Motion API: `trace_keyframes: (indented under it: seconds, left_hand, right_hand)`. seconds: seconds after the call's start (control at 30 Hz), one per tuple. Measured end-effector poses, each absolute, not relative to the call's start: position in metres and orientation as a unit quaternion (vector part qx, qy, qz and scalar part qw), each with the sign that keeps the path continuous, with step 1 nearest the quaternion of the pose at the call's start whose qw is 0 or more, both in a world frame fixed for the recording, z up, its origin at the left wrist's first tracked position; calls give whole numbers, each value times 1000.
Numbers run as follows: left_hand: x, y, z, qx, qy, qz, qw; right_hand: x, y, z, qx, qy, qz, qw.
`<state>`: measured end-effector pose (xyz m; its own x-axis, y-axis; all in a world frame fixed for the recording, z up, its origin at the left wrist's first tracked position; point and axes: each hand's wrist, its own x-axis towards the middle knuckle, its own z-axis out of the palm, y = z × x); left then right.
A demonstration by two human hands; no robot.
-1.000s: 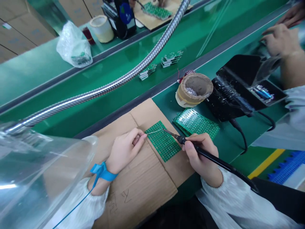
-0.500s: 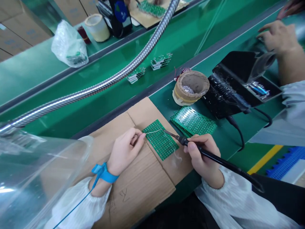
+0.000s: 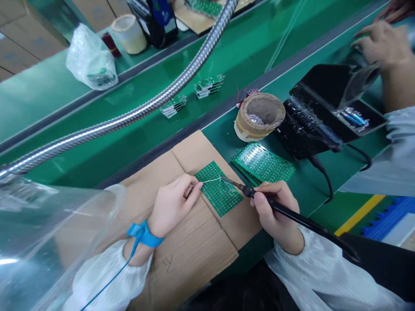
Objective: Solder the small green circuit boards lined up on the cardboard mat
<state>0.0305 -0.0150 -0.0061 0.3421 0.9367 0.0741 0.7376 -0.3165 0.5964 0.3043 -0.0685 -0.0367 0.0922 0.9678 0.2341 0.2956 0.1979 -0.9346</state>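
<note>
A green circuit board (image 3: 223, 196) lies flat on a sheet of brown cardboard (image 3: 194, 255). My left hand (image 3: 177, 201), with a blue strap round its wrist, pinches a thin strand of solder wire (image 3: 211, 180) that reaches over the board's upper part. In my right hand (image 3: 277, 211) is a soldering iron (image 3: 292, 212), gripped like a pen. Its tip meets the wire's end at the board's upper area; whether it presses on the board itself I cannot tell. A stack of green circuit boards (image 3: 264, 164) lies just beyond my right hand.
A tape-roll cup (image 3: 259, 116) and a black soldering stand (image 3: 324, 114) are behind the stack. A metal flexible hose (image 3: 145, 110) arches overhead to a clear hood (image 3: 65, 242) at left. Small boards (image 3: 209, 86) sit on the green belt. At upper right is another person's hand (image 3: 382, 45).
My left hand has shifted slightly right, bringing the solder wire closer over the board. The iron's tip stays at nearly the same spot. Small boards on the belt have moved left.
</note>
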Motion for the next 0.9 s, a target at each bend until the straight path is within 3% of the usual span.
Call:
trace_keyframes:
  seconds: [0.27, 0.7, 0.9]
  left_hand:
    - [32, -20, 10, 773, 529, 245, 252]
    - [34, -20, -2, 775, 540, 221, 243]
    - [33, -21, 10, 768, 524, 263, 258]
  right_hand:
    - [311, -77, -37, -542, -549, 320, 550]
    - [305, -74, -36, -553, -586, 335, 488]
    - [314, -81, -40, -536, -556, 329, 544]
